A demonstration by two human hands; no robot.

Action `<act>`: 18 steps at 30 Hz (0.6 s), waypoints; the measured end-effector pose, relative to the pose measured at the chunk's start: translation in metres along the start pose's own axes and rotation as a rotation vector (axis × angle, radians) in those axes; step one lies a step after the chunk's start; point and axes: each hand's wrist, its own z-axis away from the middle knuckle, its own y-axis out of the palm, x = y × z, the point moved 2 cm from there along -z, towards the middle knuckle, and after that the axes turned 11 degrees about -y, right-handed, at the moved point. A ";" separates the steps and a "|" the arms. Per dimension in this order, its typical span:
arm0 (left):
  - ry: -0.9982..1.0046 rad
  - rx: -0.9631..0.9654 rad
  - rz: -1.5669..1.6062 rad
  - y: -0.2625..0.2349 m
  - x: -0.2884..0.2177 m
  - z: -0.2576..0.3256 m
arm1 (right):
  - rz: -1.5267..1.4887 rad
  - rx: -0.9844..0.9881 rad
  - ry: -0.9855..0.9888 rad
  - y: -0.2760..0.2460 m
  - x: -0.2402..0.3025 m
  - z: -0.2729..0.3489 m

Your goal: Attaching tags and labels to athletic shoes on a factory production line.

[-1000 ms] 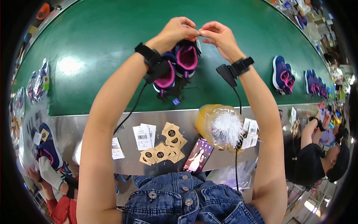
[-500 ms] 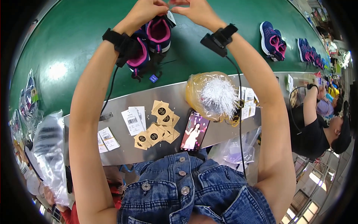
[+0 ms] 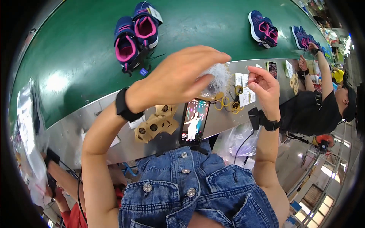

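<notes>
My left hand reaches over the steel ledge with its fingers stretched out, close to a bundle of thin white plastic strands. It covers part of that bundle and seems to hold nothing. My right hand is just right of it, over white barcode tags; its fingers are bent but the thumb and forefinger are apart. Yellow elastic loops lie between the hands. A navy and pink pair of sneakers stands on the green table, a white hang tag on one shoe.
Kraft-paper cards and a phone playing a video lie on the steel ledge. More sneakers stand at right on the green table. A co-worker in black works at right; another person's arm is at lower left.
Both my hands have come back from the sneakers at the far edge and down to the white strands and tags on the ledge. The co-worker's arms now reach toward the table.
</notes>
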 end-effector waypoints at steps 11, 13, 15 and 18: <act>0.196 -0.085 -0.409 0.030 -0.005 0.019 | -0.200 -0.452 -0.680 0.005 0.082 0.007; 0.118 -0.187 -0.397 0.010 -0.012 0.030 | -0.001 -0.233 -0.629 0.025 0.085 0.017; -0.089 -0.337 -0.387 -0.020 -0.001 0.069 | 0.133 -0.037 -0.286 0.077 0.065 0.022; -0.620 -0.433 -0.300 -0.039 0.019 0.134 | 0.368 0.407 -0.017 0.150 0.034 0.034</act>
